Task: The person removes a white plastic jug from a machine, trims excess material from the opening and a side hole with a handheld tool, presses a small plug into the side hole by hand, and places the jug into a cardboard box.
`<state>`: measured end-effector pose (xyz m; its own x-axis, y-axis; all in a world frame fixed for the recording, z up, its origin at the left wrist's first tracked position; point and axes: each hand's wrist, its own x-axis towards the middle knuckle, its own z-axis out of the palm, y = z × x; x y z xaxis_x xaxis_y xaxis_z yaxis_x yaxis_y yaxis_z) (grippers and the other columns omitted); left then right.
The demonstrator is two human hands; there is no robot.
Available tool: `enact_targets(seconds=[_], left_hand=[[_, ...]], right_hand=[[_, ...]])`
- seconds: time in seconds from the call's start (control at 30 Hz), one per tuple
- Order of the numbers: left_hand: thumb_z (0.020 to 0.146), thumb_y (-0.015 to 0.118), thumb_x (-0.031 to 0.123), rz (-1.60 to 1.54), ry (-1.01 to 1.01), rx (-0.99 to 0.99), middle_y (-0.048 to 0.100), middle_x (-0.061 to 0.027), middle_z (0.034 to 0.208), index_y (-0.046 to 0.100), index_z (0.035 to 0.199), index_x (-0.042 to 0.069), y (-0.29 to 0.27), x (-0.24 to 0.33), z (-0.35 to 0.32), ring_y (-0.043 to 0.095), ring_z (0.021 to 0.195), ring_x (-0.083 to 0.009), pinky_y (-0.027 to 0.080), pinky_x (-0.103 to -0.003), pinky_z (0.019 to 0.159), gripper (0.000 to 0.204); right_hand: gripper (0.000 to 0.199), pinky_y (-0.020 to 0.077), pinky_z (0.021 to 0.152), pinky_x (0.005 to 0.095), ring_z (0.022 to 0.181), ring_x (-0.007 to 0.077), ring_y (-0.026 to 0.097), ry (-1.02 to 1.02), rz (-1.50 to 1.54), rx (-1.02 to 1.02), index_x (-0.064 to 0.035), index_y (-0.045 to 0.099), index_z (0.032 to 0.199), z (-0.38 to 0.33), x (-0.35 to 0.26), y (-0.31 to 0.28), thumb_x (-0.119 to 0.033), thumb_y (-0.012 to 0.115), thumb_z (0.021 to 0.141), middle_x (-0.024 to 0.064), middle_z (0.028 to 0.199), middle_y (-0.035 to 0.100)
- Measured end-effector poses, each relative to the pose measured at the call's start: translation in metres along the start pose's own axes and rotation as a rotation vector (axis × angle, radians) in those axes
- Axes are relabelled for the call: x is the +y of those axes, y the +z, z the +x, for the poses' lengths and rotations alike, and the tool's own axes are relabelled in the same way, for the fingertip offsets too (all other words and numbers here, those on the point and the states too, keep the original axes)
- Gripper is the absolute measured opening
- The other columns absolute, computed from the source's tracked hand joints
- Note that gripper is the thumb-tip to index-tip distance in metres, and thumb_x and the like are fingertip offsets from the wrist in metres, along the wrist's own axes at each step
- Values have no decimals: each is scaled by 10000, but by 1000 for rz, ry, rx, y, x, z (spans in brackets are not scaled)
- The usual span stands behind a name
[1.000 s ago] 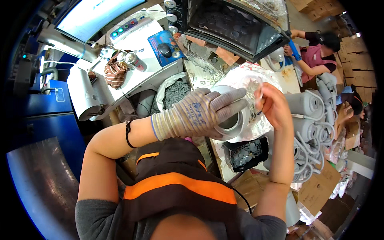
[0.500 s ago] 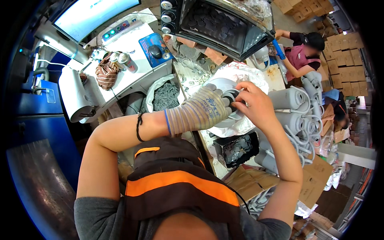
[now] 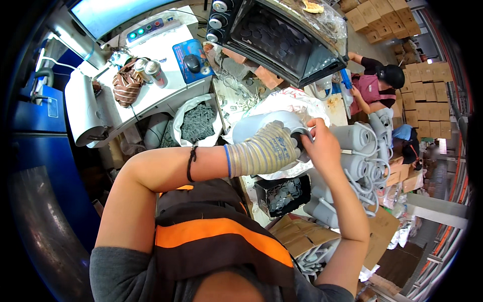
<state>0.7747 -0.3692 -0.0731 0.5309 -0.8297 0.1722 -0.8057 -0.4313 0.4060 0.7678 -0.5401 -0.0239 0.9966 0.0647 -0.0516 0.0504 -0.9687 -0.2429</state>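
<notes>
More of the smooth, pale-grey canister (image 3: pixel 260 121) shows than before, lying at one o'clock; your gloved left hand (image 3: pixel 274 148) clamps its mouth, your right hand (image 3: pixel 322 145) touches the rim, grip unclear.

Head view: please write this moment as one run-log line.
left hand: gloved, on grey container | right hand: bare, at container's open end | nearby: black box with grey pieces

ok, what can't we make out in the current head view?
All in the head view:
Near side of the grey cylindrical container: hidden by the gloved left hand.
Whether the bare right hand pinches anything: too small, covered by its fingers.
Monitor: cut off by the top edge.
Grey pieces in the black box: individually too small.
</notes>
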Motion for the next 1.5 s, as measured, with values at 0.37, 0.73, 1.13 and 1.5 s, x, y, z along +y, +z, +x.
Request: enact_targets(seconds=[0.37,0.73,1.13,1.5], left_hand=[[700,717,440,-75,-874,397,593,-173,1054,667,947,22,-57,-105,-98,598,924,-321,484,-402,800,488],[717,741,210,-965,-1112,1290,617,-90,1076,572,1065,30,-95,-105,-269,581,972,-173,468,-305,899,427],[907,521,222,-235,-632,597,593,-100,1089,529,1156,-32,-119,-185,-289,564,1029,-189,441,-295,925,356],[759,756,325,-1811,-896,811,668,-112,992,592,1119,32,-62,-228,-255,668,845,-200,566,-331,781,492]], right_hand=[[192,442,598,213,643,64,539,-90,806,-127,-2,656,913,148,11,45,-187,628,869,-5,724,601],[313,496,794,448,991,306,603,-89,-264,222,-249,626,1105,400,35,210,-327,643,802,79,1108,624],[298,401,502,192,581,61,536,-88,1219,-412,-48,603,1191,205,-55,124,-185,552,932,23,727,611],[408,459,561,213,676,93,565,81,1573,-898,44,506,1258,27,-90,86,-143,560,899,91,938,651]])
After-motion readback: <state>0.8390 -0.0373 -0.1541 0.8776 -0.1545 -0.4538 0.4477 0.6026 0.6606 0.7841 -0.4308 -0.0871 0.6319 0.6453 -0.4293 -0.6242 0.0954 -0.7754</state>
